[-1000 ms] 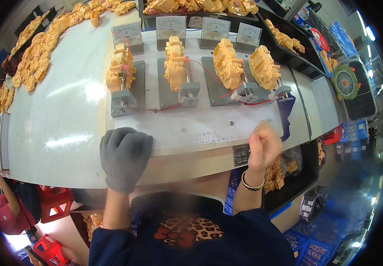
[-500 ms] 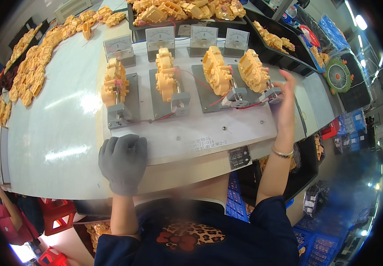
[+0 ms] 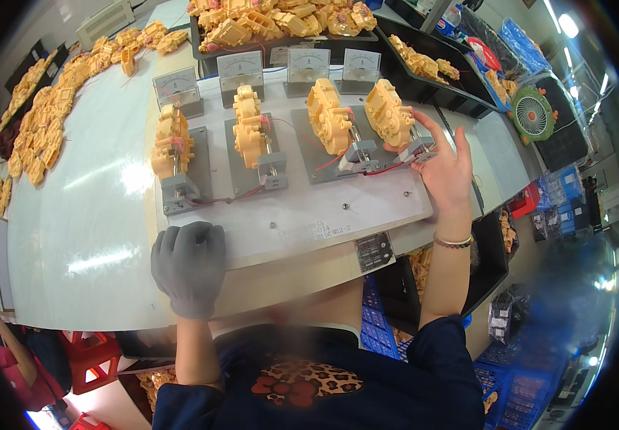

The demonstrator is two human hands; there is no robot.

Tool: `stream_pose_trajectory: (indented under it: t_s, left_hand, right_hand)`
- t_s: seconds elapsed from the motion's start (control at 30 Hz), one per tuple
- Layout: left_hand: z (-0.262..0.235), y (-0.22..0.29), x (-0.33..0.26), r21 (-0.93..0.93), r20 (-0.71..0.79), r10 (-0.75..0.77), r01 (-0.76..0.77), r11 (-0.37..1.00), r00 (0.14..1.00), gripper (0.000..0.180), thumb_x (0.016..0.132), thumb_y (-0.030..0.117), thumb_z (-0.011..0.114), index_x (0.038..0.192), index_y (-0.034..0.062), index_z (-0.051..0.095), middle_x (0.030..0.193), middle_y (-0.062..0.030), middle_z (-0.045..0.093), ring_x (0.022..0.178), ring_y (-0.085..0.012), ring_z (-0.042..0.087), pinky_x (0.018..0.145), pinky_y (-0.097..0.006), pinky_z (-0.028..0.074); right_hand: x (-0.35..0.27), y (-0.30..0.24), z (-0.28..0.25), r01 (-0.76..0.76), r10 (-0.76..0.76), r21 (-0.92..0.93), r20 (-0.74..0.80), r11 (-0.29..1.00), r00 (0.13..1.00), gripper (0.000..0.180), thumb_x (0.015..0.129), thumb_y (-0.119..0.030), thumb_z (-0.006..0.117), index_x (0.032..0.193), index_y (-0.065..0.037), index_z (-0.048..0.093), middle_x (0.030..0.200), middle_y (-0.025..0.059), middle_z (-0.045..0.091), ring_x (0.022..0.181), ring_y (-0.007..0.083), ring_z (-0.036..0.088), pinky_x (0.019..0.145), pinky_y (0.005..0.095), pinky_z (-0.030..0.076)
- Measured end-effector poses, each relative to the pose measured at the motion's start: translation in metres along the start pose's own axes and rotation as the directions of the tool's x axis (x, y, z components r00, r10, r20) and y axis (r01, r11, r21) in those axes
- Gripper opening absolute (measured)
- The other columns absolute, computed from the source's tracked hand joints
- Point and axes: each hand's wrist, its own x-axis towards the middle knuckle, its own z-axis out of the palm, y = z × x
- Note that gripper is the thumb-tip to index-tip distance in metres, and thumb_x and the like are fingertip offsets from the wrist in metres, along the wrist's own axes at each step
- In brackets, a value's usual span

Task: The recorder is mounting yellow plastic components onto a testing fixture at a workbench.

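Observation:
My left hand, in a grey glove, rests as a closed fist at the table's near edge, with nothing showing in it. My bare right hand is at the rightmost yellow gearbox housing, fingers apart. One finger reaches the housing's right side and others lie beside the grey clamp block below it; whether they press is unclear. Three more yellow housings, at the left, left middle and right middle, sit tilted up on similar grey fixtures. Red wires run between the fixtures.
Analog meters stand in a row behind the fixtures. Black trays of yellow housings lie beyond, and a heap of housings spreads along the left. A green fan stands at right. Another person's arm shows at far left.
My right hand has come down and left from beside the rightmost fixture onto its housing and clamp. The whole view has shifted slightly; my left fist stays at the table edge.

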Motion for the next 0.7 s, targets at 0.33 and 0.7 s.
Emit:
stream_pose_trajectory:
  t_s: [0.33,0.7]
  left_hand:
    - [-0.002,0.000,0.000,-0.009,0.037,-0.006,0.007,1.000,0.999,0.008,0.070,0.011,0.070,0.069,0.0135,0.063,0.066,-0.0025,0.058,0.062,-0.0257,0.056,0.058,-0.037,0.045]
    - [-0.005,-0.001,-0.001,-0.031,0.086,-0.011,0.014,0.999,0.996,0.007,0.071,0.013,0.071,0.072,0.0136,0.064,0.068,-0.0031,0.059,0.065,-0.0264,0.057,0.060,-0.037,0.046]
  right_hand:
    - [0.003,-0.001,0.005,0.056,-0.068,-0.291,-0.032,0.955,0.997,0.065,0.099,-0.054,0.033,0.141,-0.006,0.043,0.126,0.0099,0.060,0.101,0.0258,0.064,0.087,0.0329,0.042]
    - [0.010,-0.014,0.023,0.426,-0.586,-0.904,0.337,0.016,0.737,0.037,0.085,-0.034,0.060,0.105,-0.004,0.069,0.113,0.0096,0.067,0.109,0.0295,0.057,0.095,0.0399,0.039]
